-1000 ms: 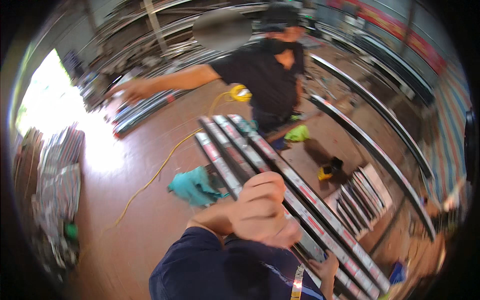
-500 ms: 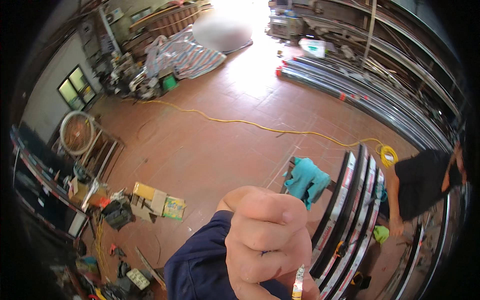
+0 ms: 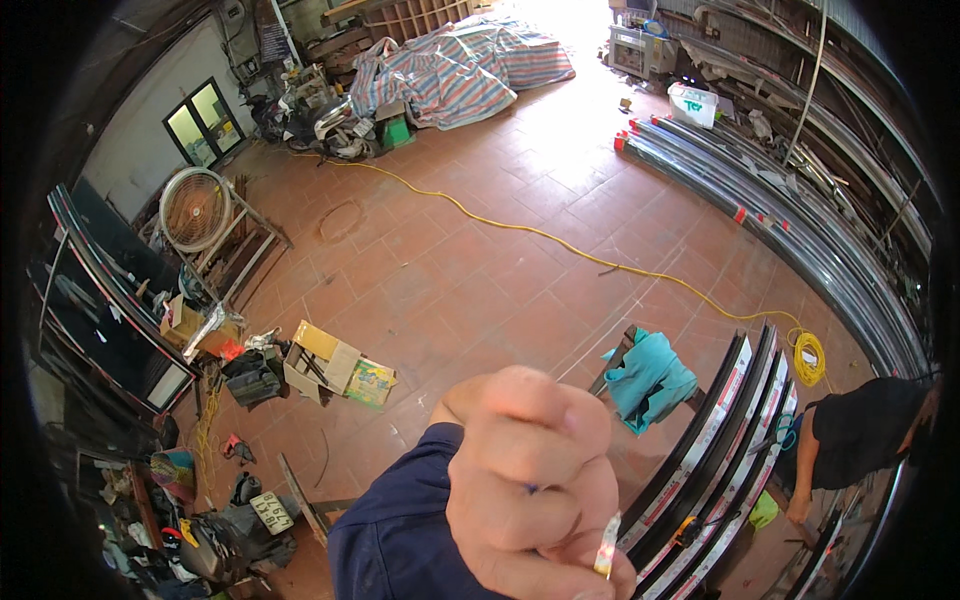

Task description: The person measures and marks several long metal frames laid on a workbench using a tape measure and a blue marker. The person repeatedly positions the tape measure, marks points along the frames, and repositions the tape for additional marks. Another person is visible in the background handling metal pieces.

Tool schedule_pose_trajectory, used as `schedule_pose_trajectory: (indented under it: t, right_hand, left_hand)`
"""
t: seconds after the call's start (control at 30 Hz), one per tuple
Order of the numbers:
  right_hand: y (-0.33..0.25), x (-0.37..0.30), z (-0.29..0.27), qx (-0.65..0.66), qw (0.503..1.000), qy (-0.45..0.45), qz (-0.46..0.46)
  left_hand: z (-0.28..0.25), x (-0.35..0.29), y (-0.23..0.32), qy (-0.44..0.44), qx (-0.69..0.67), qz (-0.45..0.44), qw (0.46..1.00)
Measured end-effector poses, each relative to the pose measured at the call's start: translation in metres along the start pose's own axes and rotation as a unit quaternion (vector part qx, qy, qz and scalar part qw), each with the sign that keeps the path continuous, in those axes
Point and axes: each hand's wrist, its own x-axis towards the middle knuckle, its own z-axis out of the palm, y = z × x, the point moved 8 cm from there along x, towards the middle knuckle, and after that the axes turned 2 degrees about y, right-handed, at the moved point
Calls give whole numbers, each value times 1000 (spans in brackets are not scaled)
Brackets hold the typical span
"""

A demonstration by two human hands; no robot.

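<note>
My left hand is raised close to the view in a loose fist, its knuckles facing me and a dark blue sleeve on the bent arm. Near the lower edge its fingers pinch a cigarette, the pale end pointing up; the other end is out of sight. The hand touches nothing else. Beyond it, a teal cloth drapes over a support, beside several long black-and-white profiles lying side by side. A tape measure rests on these. My right hand is out of view.
At right, a co-worker in a dark shirt reaches down near a lime-green cloth. A yellow cable crosses the tiled floor. Long metal bars lie behind. At left stand a round fan and opened cardboard boxes.
My view has turned, so the fan and the teal cloth appear farther right. My left hand keeps its grip on the cigarette, which leans slightly more to the right.
</note>
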Motion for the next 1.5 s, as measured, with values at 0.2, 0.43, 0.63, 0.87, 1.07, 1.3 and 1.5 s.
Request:
schedule_pose_trajectory:
  t: [0.2,0.43,0.63,0.87,1.07,1.3,1.5]
  right_hand:
    - [-8,8,1,0,1000,-5,-5]
    - [-11,18,2,0,1000,-3,-6]
    - [-14,24,5,2,1000,-2,-6]
    - [-10,24,6,9,1000,5,2]
    - [-2,21,6,8,1000,11,5]
    - [27,10,3,16,999,31,18]
    - [131,-139,16,71,980,98,156]
  left_hand:
    - [18,-80,-35,-231,-132,-189,945]
    - [3,-333,14,-467,-153,-304,816]
    - [-102,-518,51,-653,-80,-486,576]
    - [-243,-589,56,-738,106,-575,337]
    - [-301,-587,53,-769,159,-554,276]
    - [-280,-603,45,-788,144,-535,269]
    - [-235,-633,58,-804,74,-548,218]
